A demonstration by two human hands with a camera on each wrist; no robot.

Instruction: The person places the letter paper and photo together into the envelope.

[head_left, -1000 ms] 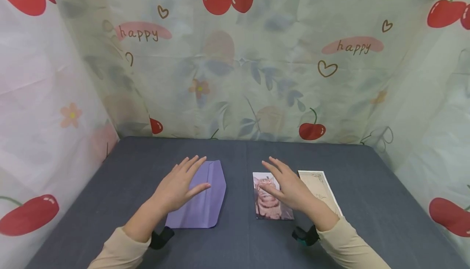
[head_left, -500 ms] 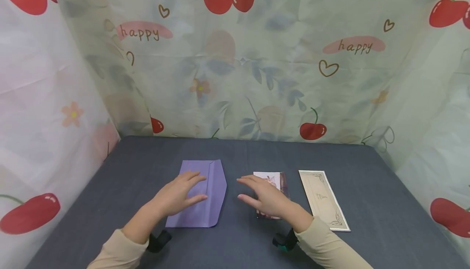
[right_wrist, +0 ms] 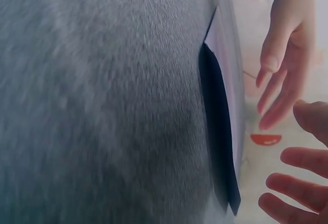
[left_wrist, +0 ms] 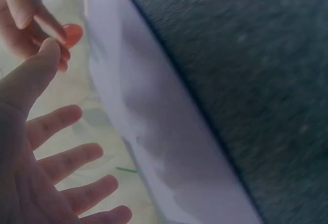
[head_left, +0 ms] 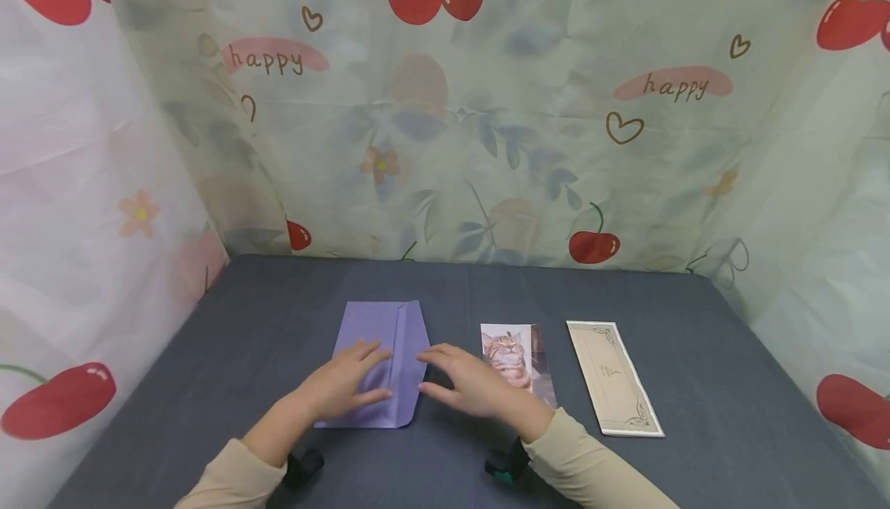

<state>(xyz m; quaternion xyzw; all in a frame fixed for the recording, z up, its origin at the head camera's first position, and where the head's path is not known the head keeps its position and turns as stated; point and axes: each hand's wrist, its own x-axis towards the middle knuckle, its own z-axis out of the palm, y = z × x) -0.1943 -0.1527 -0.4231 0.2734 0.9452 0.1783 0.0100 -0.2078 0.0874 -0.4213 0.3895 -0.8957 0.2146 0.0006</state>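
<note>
Holding nothing in either hand: fingers parted in the left hand (head_left: 342, 379) and likewise in the right hand (head_left: 471, 381), with thumbs well away from fingers. At left, reaching over the purple envelope (head_left: 409, 374) with one; from beyond its right edge, pointing fingertips at that edge with the other. Apparently hovering rather than pressing, to judge by both wrist views; hard to rule out contact from the head view alone. Farther right, near the envelope, the cat picture (head_left: 507, 358), partly hidden below by the right wrist; then, well apart from the envelope, the cream card (head_left: 616, 381), flat on the dark tablecloth (head_left: 278, 324).

Probably at the approach step, without any grasp yet. Seemingly calling next for lowering both hands and pinching the envelope by opposite edges, lightly, so as not to crease it.

In brown script on the backdrop (head_left: 431, 138), "happy" at left (head_left: 266, 59), then "happy" again at right (head_left: 677, 86). No legible lettering on envelope or picture. On the card, between corner scrolls, a central mark too small to read.
</note>
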